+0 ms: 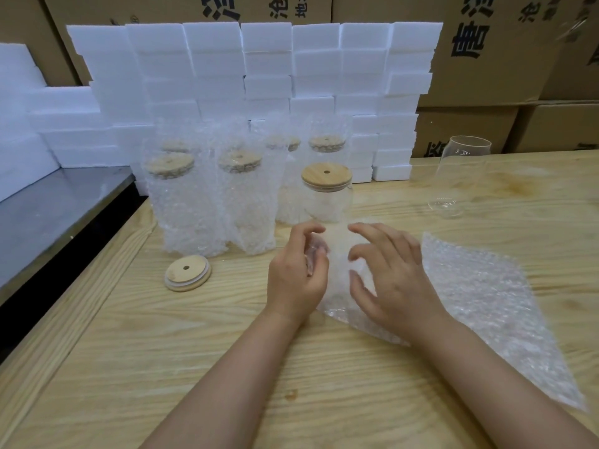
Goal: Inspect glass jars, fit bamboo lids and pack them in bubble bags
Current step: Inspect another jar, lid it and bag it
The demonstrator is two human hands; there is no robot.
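Note:
A glass jar (327, 202) with a bamboo lid (326, 176) stands upright on the wooden table (227, 351), just beyond my hands. A flat bubble bag (479, 306) lies in front of it and stretches to the right. My left hand (296, 273) pinches the bag's left end between thumb and curled fingers. My right hand (392, 273) rests on the bag with spread, bent fingers and grips nothing that I can see. A loose bamboo lid (187, 272) lies on the table left of my hands. An empty lidless jar (458, 176) stands at the far right.
Several lidded jars in bubble bags (191, 202) stand in rows behind the loose lid. White foam blocks (259, 76) are stacked along the back, with cardboard boxes (486, 59) behind them. A metal surface (48, 215) adjoins the table on the left.

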